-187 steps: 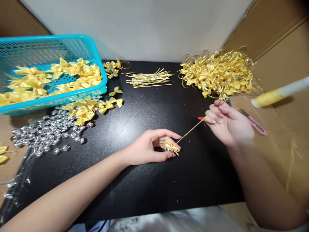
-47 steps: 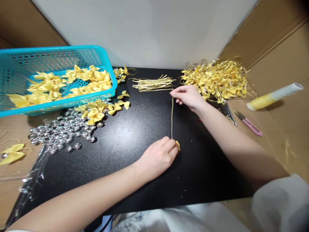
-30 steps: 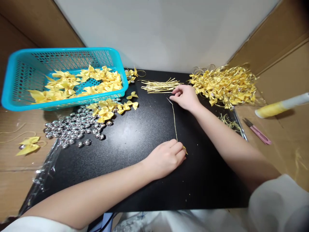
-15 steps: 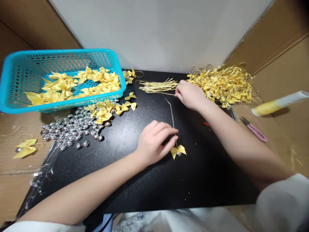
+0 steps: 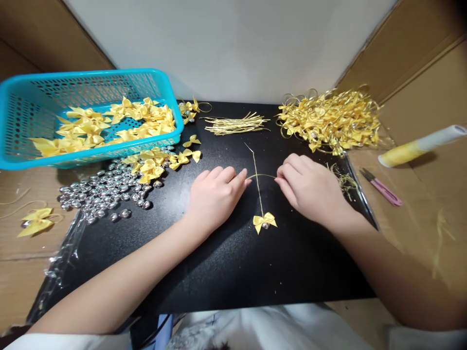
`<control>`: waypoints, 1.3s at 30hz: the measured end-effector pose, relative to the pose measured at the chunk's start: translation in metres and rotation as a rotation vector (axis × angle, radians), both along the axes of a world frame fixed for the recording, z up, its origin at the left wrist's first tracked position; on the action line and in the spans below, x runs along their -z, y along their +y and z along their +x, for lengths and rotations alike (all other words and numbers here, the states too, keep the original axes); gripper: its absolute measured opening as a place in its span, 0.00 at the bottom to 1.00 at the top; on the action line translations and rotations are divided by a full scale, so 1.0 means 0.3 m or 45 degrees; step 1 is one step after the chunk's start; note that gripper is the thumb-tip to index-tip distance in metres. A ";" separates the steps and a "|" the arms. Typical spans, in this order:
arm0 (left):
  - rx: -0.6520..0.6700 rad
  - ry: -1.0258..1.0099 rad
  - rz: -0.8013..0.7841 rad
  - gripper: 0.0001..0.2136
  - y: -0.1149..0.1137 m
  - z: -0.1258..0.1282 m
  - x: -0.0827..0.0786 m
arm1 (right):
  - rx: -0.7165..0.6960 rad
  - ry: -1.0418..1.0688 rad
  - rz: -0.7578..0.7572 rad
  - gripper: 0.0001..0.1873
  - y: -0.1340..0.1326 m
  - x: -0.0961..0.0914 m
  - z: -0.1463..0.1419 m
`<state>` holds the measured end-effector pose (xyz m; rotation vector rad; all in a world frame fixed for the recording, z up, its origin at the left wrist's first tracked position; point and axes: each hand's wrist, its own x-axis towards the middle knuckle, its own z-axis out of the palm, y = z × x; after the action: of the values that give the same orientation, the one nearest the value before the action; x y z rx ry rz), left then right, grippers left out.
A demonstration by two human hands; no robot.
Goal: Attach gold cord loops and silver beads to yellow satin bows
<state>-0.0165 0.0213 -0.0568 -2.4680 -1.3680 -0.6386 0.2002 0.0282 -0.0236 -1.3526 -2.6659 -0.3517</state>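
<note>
Between my two hands a short gold cord (image 5: 263, 175) is stretched in a slight upward bow. My left hand (image 5: 218, 195) pinches its left end between thumb and forefinger, and my right hand (image 5: 305, 187) pinches the right end. Beneath the cord, a thin straight wire or thread (image 5: 259, 189) with a bent tip runs down to a yellow ribbon bow (image 5: 265, 221) lying on the black table. A silver bell (image 5: 266, 225) sits at the bow's middle. Farther back lies a bundle of gold cords (image 5: 237, 125).
A turquoise basket (image 5: 87, 158) of yellow bows stands at the left. In front of it are silver bells (image 5: 105, 192) and loose bows (image 5: 149, 165). Finished-looking bow loops (image 5: 332, 119) are heaped at the back right, near pink-handled snips (image 5: 381, 187) and a yellow-white tube (image 5: 419, 146).
My right hand has come back from the cord bundle with one gold cord. My left hand has left the wire by the bow and now grips the cord's other end.
</note>
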 end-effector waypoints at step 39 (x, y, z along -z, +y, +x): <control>-0.038 -1.800 -1.107 0.05 -0.109 0.096 0.056 | 0.772 2.519 -1.306 0.13 -0.137 0.120 -0.099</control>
<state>0.0124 -0.0113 -0.0736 -2.4042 -2.4804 -2.5134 0.1705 -0.0131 -0.0595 -1.2323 -0.5909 1.5597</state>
